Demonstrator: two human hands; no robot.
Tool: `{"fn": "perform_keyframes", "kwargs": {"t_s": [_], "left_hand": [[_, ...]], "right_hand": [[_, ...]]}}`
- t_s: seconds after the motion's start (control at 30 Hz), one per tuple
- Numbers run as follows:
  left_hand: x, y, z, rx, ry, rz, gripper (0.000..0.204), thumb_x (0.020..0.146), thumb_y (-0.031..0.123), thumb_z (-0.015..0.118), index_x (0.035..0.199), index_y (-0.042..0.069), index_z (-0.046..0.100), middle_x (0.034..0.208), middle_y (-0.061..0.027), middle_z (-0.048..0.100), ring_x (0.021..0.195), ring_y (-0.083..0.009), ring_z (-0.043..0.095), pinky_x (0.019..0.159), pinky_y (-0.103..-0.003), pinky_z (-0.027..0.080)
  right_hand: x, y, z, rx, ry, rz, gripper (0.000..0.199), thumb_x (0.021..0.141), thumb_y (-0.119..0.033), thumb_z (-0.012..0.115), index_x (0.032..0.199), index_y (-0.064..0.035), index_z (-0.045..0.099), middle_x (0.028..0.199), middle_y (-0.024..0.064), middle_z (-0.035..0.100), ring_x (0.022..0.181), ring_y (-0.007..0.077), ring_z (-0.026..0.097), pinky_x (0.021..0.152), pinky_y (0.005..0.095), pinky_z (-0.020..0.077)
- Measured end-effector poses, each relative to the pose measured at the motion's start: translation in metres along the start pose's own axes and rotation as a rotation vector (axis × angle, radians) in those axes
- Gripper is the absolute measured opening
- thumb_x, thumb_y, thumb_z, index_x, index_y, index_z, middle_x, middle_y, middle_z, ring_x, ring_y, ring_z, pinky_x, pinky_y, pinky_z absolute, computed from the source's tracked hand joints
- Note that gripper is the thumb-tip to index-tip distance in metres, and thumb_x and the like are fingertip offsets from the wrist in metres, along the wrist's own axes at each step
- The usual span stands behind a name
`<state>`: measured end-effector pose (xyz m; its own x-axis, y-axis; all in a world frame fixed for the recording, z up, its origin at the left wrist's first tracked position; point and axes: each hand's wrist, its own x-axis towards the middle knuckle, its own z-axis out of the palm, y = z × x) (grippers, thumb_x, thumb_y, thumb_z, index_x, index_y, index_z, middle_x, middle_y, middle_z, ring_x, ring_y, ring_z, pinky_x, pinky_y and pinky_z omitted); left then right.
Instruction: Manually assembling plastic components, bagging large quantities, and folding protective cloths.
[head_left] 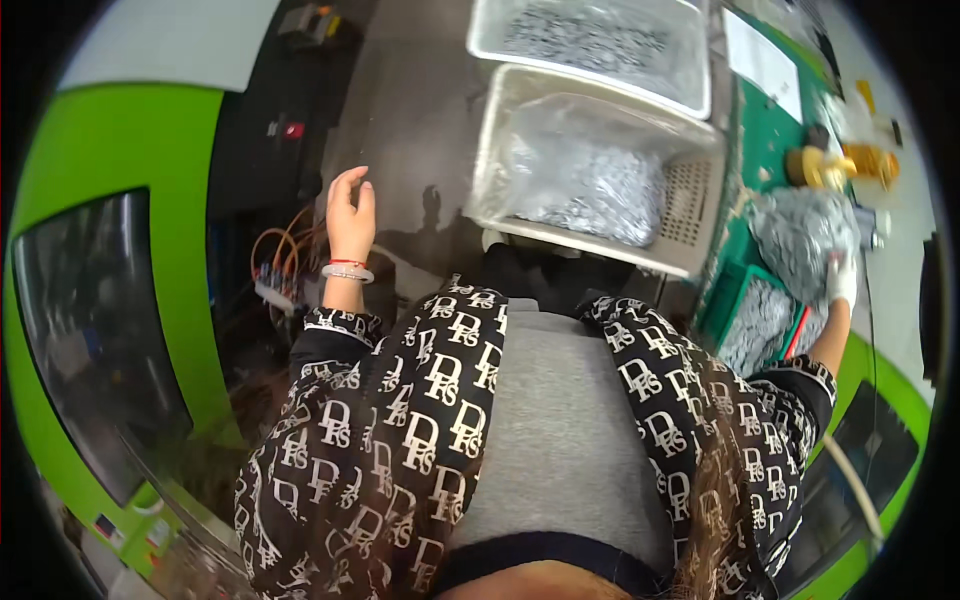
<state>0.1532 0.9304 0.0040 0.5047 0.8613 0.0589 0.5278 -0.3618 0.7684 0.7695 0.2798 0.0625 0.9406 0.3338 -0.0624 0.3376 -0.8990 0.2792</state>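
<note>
My left hand (350, 218) hangs in the air at the left over the dark floor, its fingers loosely bent, the thumb apart, nothing in it. At the right my right hand (842, 280), in a white glove, grips the side of a bulging clear plastic bag (800, 235) full of small silvery pieces. The bag is above the far end of a green bin (722, 292) that holds similar silvery pieces. Part of the right fingers is hidden by the bag. In front of me stands a pale plastic basket (690, 205), lined with clear film, with silvery pieces (605, 190) inside.
A second pale basket (477, 30) with silvery pieces stands beyond the first. Along the right runs a green worktop (750, 160) with a paper sheet (765, 65), a brass-coloured fixture (822, 168) and an amber container (872, 165). Orange cables (275, 245) lie low at the left.
</note>
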Motion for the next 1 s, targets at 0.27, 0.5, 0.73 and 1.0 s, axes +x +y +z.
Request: {"fn": "perform_keyframes", "kwargs": {"t_s": [0.27,0.5,0.73,1.0], "left_hand": [[-0.018,-0.059,-0.048,-0.1,0.191,-0.128,0.022,0.084,0.007,0.056,0.106,0.002,0.057,0.1,-0.0099,0.057,0.088,-0.0174,0.056,0.079,-0.029,0.045],[0.033,-0.107,-0.075,0.001,0.125,-0.239,0.023,0.087,0.008,0.054,0.109,0.002,0.056,0.105,-0.0083,0.058,0.094,-0.0163,0.057,0.085,-0.027,0.044],[0.194,-0.233,-0.108,0.113,-0.034,0.039,0.016,0.083,0.006,0.052,0.096,0.004,0.06,0.099,-0.013,0.059,0.093,-0.0276,0.056,0.082,-0.034,0.044],[0.347,-0.282,-0.128,-0.037,-0.235,-0.047,0.019,0.089,0.017,0.053,0.098,0.001,0.059,0.096,-0.0116,0.063,0.09,-0.0225,0.059,0.081,-0.031,0.045]], "right_hand": [[-0.024,-0.116,-0.083,-0.004,0.58,0.172,0.047,0.086,-0.037,0.051,0.117,-0.0027,0.054,0.115,0.02,0.055,0.109,0.0339,0.05,0.095,0.0379,0.038],[-0.119,-0.393,-0.08,0.468,0.778,-0.342,0.025,0.079,-0.008,0.05,0.101,-0.003,0.059,0.103,0.0164,0.059,0.1,0.0317,0.054,0.092,0.0407,0.0391],[-0.186,-0.689,-0.075,0.683,0.247,-0.354,0.008,0.077,-0.011,0.056,0.083,-0.0079,0.061,0.12,0.0147,0.052,0.108,0.0314,0.049,0.094,0.0386,0.037],[-0.089,-0.85,-0.153,0.859,0.008,-0.185,0.021,0.077,-0.011,0.052,0.097,-0.0103,0.059,0.11,0.0104,0.056,0.106,0.0287,0.052,0.091,0.0356,0.0414]]}}
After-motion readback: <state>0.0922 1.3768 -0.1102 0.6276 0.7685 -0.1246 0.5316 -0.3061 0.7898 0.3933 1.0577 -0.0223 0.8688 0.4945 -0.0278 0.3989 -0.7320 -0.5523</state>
